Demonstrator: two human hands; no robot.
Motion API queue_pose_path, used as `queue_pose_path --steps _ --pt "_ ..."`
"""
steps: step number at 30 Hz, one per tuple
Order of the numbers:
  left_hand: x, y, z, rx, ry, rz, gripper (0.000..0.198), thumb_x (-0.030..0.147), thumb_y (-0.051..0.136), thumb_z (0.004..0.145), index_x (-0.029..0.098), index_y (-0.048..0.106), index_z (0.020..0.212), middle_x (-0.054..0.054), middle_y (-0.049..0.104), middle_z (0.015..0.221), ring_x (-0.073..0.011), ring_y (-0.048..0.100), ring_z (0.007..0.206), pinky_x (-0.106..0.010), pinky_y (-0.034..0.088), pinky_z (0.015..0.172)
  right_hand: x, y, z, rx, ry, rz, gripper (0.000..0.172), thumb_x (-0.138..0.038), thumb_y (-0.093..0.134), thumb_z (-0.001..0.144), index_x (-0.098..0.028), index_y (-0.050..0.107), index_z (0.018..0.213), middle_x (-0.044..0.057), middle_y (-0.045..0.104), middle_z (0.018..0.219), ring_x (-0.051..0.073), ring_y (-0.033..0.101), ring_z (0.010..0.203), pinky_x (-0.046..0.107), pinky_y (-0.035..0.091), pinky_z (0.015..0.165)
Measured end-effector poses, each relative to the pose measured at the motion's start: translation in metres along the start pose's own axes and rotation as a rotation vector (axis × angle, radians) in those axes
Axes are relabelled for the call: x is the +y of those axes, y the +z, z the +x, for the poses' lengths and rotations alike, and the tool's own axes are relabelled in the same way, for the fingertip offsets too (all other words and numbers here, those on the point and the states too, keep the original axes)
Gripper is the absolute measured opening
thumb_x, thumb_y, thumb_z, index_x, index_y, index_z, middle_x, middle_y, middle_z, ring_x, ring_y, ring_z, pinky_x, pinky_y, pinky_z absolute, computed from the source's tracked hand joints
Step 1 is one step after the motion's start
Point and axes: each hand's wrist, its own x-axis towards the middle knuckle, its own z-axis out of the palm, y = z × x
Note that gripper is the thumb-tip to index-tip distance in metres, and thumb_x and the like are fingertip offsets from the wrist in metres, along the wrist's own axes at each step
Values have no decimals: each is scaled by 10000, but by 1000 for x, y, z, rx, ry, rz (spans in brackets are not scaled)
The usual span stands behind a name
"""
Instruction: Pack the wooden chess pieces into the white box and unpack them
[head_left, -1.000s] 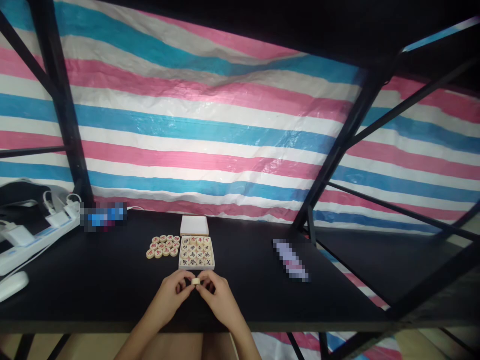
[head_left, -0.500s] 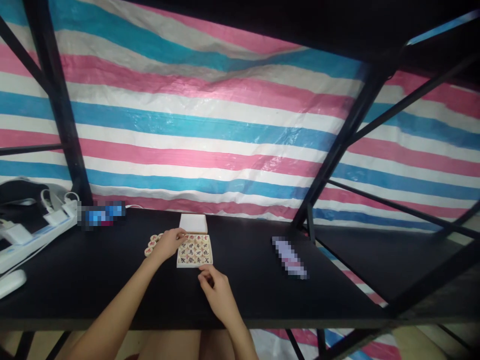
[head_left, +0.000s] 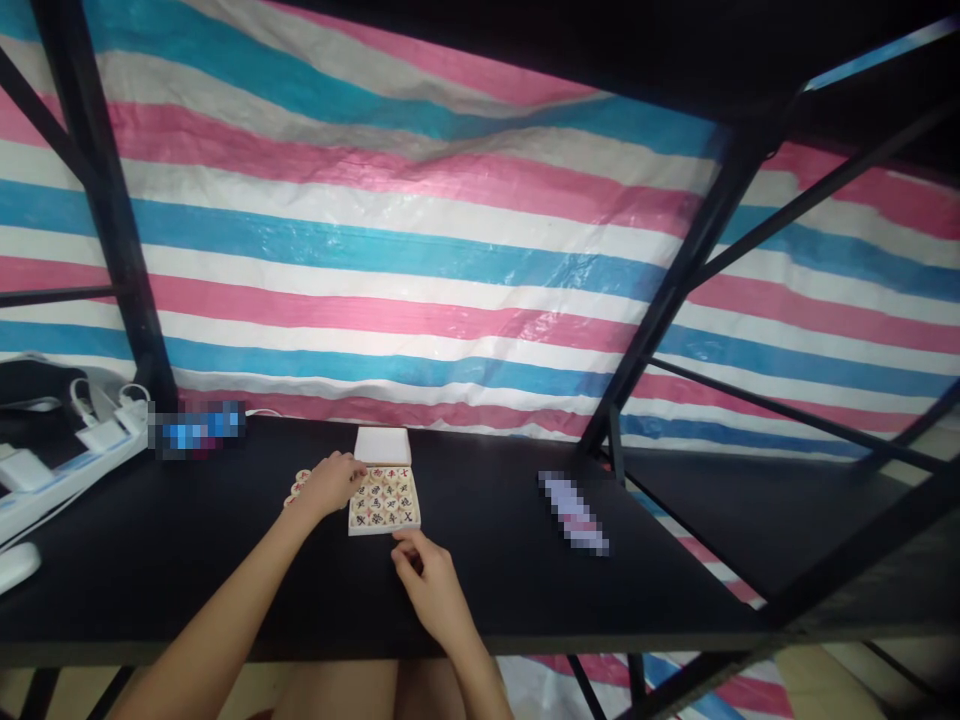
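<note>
A small white open box lies on the black table, filled with rows of round Chinese chess pieces marked in red and black. Its lid is folded back on the far side. My left hand reaches over the box's far left corner, fingertips closed together on a chess piece that they mostly cover. Beneath and beside that hand, loose red-marked pieces are partly hidden. Near the box's front edge rests my right hand, loosely curled, with a gap between thumb and forefinger and nothing visible in it.
On the left are a white power strip with chargers and a white mouse-like object. A blurred blue item lies at the back left, a blurred pale purple one to the right. Black frame posts border the table before a striped sheet.
The view has shifted slightly, moving everything a little left. My left hand has settled lower over the box's far left corner, covering more loose pieces. My right hand stays at the front edge.
</note>
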Motion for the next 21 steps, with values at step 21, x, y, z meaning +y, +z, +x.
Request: queue_pose_path --steps 21 --pt "-38 -15 -103 41 -324 142 328 265 466 850 175 616 1127 -100 653 1019 -255 579 920 -338 435 816 1 2 1 -32 6 -66 225 -214 513 829 -192 649 1007 27 685 789 173 624 728 256 466 701"
